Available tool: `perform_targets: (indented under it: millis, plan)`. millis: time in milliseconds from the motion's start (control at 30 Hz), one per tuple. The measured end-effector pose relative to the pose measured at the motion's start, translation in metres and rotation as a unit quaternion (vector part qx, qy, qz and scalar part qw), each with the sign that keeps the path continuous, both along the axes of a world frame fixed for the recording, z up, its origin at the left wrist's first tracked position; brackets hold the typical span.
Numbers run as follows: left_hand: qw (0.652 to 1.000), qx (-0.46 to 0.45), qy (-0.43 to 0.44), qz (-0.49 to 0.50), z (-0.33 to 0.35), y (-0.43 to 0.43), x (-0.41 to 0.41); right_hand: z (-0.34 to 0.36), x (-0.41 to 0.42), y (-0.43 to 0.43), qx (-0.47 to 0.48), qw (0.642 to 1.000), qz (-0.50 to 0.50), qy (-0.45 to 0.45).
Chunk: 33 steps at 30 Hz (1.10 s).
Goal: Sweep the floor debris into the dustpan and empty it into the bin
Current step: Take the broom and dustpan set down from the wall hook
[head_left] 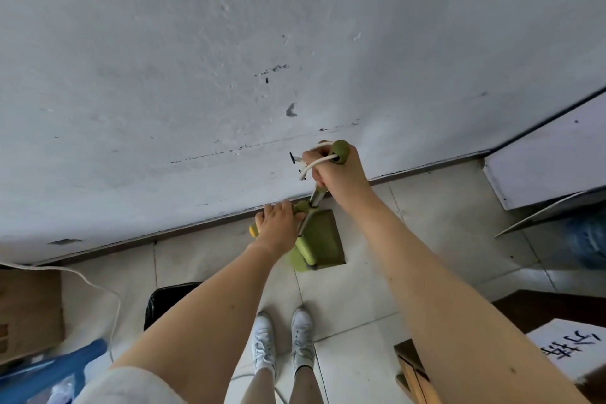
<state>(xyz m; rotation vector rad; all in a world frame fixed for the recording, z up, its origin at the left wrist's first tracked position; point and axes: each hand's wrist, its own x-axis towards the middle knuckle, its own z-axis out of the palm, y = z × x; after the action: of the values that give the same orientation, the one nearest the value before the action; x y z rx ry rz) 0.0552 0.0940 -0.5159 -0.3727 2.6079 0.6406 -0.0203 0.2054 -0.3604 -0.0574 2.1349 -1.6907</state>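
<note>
stretches both bare arms up from the bottom edge toward the middle of the frame. curls the right hand [337, 170] in a fist round a green handle top [341, 150], just right of centre, back of the hand to the camera. wraps the left hand [278, 223] over a second green grip [301, 207], just below and left, wrist straight.

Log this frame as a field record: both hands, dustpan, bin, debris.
right hand: grips the green knobbed top of the long metal handle; white cord loop at the fist
left hand: grips a green handle with a yellow end
green plastic dustpan: low by the wall's base, over the pale tiled floor; contact unclear
black-lined bin: left of the white shoes, partly hidden by the left arm
debris: none discernible
</note>
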Motion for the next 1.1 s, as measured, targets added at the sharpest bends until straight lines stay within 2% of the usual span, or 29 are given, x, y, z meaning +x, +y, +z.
perform_targets:
  millis: [200,333,433,533,600,700,767,867,1000,1100]
  plan:
    - [1.0,-0.011,0.005,-0.021,-0.001,-0.004,-0.001,-0.006,-0.007,0.005,-0.01,1.0,0.002,-0.018]
    - [0.999,-0.053,0.001,-0.013,-0.012,-0.056,0.022,-0.007,-0.026,0.059,-0.07,0.991,-0.117,0.004]
    - [0.999,-0.051,-0.012,-0.008,-0.01,-0.07,0.023,-0.012,-0.028,0.076,-0.053,0.995,-0.082,-0.013]
    - [0.998,-0.048,-0.022,-0.028,-0.004,-0.051,0.015,-0.021,-0.023,0.064,-0.041,0.994,-0.098,-0.035]
    - [0.997,-0.056,-0.035,-0.035,-0.001,-0.038,0.016,-0.025,-0.02,0.065,0.011,0.995,-0.096,-0.034]
    - [0.998,-0.046,-0.038,-0.034,0.007,-0.012,0.015,-0.03,-0.012,0.076,0.146,0.989,0.009,-0.019]
    - [0.998,-0.036,-0.042,-0.028,0.012,0.006,0.014,-0.031,-0.005,0.084,0.221,0.972,0.068,-0.052]
    - [0.998,-0.044,-0.047,-0.016,0.014,0.015,0.02,-0.026,0.005,0.097,0.228,0.963,0.116,-0.088]
    - [0.996,-0.041,-0.056,-0.059,0.022,0.014,0.024,-0.014,0.02,0.113,0.2,0.975,0.053,-0.086]
    - [0.991,-0.047,-0.039,-0.121,0.039,0.018,0.022,-0.001,0.038,0.121,0.176,0.981,-0.031,-0.076]
